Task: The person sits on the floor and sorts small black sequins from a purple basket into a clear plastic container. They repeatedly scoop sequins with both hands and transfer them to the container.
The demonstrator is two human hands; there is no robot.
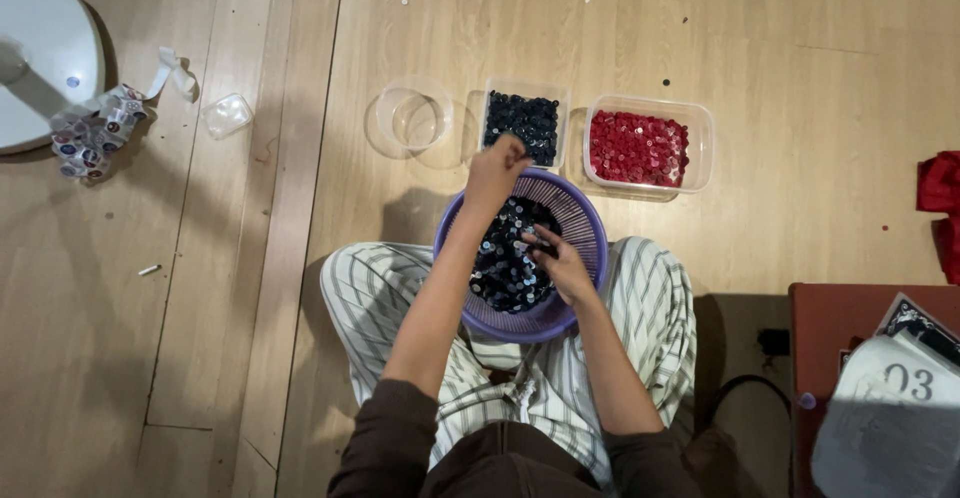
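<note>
**Over the lap: sorting dark buttons out of a purple basket**

Nearest the camera, a purple slatted basket [584, 220] sits on the crossed legs in striped trousers [655, 303], holding a mixed heap of dark and pale buttons [503, 263]. The right hand [562, 263] lies inside the basket with its fingers curled down into the heap; whether it pinches anything cannot be told. The left hand [493, 171] is raised over the basket's far rim, fingers bunched as if around a few small pieces, though what it holds is hidden.

Just beyond that hand stands a clear tub of dark blue buttons [523, 121], almost touching the fingertips. Judging from this, the release wants a low, short drop squarely over the tub. Beside it are an empty round clear container [413, 114] and a tub of red buttons [640, 147], all on the wooden floor [800, 78].
</note>
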